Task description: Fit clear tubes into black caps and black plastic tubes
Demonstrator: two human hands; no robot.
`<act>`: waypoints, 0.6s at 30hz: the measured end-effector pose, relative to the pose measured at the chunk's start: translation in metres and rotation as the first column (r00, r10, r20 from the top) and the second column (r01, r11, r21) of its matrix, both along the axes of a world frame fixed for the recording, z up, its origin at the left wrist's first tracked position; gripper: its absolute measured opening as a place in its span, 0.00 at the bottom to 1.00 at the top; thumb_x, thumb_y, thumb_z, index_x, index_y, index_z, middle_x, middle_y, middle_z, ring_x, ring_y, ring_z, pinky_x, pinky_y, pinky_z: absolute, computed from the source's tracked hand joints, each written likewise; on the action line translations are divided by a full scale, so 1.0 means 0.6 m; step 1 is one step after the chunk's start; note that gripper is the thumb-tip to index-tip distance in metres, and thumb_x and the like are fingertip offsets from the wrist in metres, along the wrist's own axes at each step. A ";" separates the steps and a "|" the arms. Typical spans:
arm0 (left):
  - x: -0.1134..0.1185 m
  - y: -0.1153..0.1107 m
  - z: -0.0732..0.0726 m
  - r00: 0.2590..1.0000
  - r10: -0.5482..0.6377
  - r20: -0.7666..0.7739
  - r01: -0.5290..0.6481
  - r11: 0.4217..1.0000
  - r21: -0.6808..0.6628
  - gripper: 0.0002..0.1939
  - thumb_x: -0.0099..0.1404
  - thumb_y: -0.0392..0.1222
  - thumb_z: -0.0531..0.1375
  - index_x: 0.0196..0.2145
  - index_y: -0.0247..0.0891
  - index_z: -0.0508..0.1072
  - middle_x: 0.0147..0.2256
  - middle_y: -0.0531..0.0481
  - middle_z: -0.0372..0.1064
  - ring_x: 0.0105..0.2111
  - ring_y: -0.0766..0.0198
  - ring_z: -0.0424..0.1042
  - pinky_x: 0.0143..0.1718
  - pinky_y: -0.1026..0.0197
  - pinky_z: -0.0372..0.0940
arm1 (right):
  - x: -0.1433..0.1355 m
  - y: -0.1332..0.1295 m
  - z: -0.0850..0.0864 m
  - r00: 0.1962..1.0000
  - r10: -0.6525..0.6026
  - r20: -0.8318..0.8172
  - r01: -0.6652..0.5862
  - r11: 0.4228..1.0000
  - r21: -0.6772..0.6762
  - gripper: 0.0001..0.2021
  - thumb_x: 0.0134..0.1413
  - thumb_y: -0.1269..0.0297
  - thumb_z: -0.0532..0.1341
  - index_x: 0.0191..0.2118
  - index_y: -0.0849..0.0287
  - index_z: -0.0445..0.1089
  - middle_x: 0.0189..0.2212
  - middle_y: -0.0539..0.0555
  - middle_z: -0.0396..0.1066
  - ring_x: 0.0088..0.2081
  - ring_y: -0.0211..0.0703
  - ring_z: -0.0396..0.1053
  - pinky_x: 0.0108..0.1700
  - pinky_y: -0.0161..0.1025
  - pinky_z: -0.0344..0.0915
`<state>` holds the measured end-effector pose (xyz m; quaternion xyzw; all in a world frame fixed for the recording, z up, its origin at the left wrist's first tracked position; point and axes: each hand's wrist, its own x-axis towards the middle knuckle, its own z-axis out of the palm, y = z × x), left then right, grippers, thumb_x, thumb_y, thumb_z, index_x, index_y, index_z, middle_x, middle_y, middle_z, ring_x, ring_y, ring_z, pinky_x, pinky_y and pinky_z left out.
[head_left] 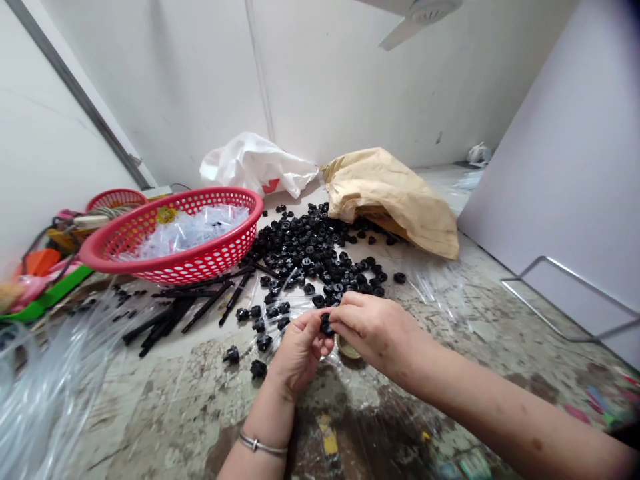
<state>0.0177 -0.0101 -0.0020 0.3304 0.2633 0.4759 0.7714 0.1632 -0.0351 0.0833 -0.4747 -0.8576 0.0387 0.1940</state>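
Where the worn surface stretches toward the wall, a red basket stands on the left and a brown bag lies farther back on the right. A black pile spreads between them. Near its front edge, the right hand and left hand meet, fingertips of both pinching one small black part.

The single view looks from the person's head, above and behind the fingers, facing forward and down along both forearms. It sits close (near enough to show a bracelet plainly) yet spreads wide, taking in the wall beyond the fingers and a fan high above them.
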 end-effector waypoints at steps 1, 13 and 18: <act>0.000 -0.001 0.000 1.000 -0.010 -0.006 0.010 1.000 0.004 0.19 0.49 0.50 0.68 0.33 0.32 0.77 0.20 0.53 0.65 0.16 0.77 0.59 0.17 0.74 0.55 | -0.002 0.000 -0.001 1.000 -0.002 0.005 0.002 1.000 -0.016 0.11 0.57 0.70 0.53 0.28 0.62 0.71 0.26 0.52 0.65 0.26 0.34 0.61 0.26 0.32 0.53; 0.002 -0.001 0.002 0.997 0.073 -0.024 -0.072 0.997 0.028 0.19 0.47 0.50 0.68 0.32 0.31 0.77 0.22 0.51 0.66 0.18 0.74 0.59 0.19 0.70 0.54 | -0.010 0.019 -0.036 0.972 0.009 -0.233 -0.016 0.999 -0.028 0.10 0.55 0.72 0.55 0.27 0.62 0.71 0.25 0.51 0.64 0.26 0.35 0.63 0.29 0.32 0.58; -0.014 0.019 -0.001 0.927 0.356 -0.117 -0.356 0.934 0.023 0.25 0.53 0.57 0.62 0.41 0.34 0.75 0.30 0.48 0.69 0.22 0.73 0.61 0.23 0.69 0.55 | -0.026 0.058 -0.041 0.940 -0.009 -0.341 -0.031 0.993 -0.111 0.08 0.53 0.72 0.57 0.31 0.60 0.73 0.27 0.51 0.67 0.28 0.35 0.65 0.32 0.32 0.61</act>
